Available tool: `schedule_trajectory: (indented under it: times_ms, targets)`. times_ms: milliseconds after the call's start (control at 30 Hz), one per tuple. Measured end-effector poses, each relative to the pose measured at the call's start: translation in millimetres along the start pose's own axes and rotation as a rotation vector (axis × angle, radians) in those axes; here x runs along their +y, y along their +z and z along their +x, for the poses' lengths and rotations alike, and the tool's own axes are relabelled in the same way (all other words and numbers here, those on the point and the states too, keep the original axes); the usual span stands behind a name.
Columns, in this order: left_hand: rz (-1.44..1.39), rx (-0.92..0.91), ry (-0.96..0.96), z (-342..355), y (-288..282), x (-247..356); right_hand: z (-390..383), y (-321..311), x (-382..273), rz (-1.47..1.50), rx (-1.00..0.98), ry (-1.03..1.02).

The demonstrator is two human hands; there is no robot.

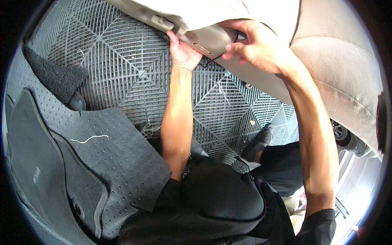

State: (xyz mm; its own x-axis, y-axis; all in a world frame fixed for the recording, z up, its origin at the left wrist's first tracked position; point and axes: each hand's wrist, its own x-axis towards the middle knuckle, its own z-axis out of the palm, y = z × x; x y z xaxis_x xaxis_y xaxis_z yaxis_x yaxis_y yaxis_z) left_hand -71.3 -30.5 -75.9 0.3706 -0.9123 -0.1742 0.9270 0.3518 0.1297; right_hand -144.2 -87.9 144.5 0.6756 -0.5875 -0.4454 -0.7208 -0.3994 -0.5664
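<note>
A beige car seat [335, 61] with a plastic side trim [200, 43] fills the upper right. My left hand [185, 55] cups the trim's lower edge from below, thumb up beside a seat lever [162, 23], its other fingers hidden behind the trim. My right hand [257, 45] is curled at the trim's right end, index finger along the top, thumb bent below. A thin dark cord [220, 56] runs around that end, close to my right fingertips. Whether those fingers pinch the cord is unclear. Bright glare washes out the seat's top surface.
Grey plastic grid tiles [122, 69] cover the floor. Dark studded floor mats [118, 151] are stacked at the left, a pale thread [90, 139] lying on them. My dark shoe [259, 139] rests under the seat's side. A car wheel [339, 131] shows at the far right.
</note>
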Motion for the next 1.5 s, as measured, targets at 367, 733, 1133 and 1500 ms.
schedule_trajectory:
  times_ms: [367, 733, 1133, 1500]
  targets:
    - [-0.01, -0.249, -0.06, 20.4, -13.1, 9.9, -2.9, 45.3, 11.0, -0.595, 0.487, -0.097]
    - [0.011, -0.204, 0.12, 24.3, -15.8, -8.6, 8.1, -25.9, -41.1, 0.148, -0.288, 0.243]
    - [-0.101, -0.139, 0.173, 32.5, -20.3, -17.9, -5.9, 15.5, 1.9, -0.085, 0.082, -0.056]
    - [-0.507, -0.337, 0.083, 30.6, -27.7, -29.8, 3.9, -14.2, -27.5, -0.235, -0.115, -0.053]
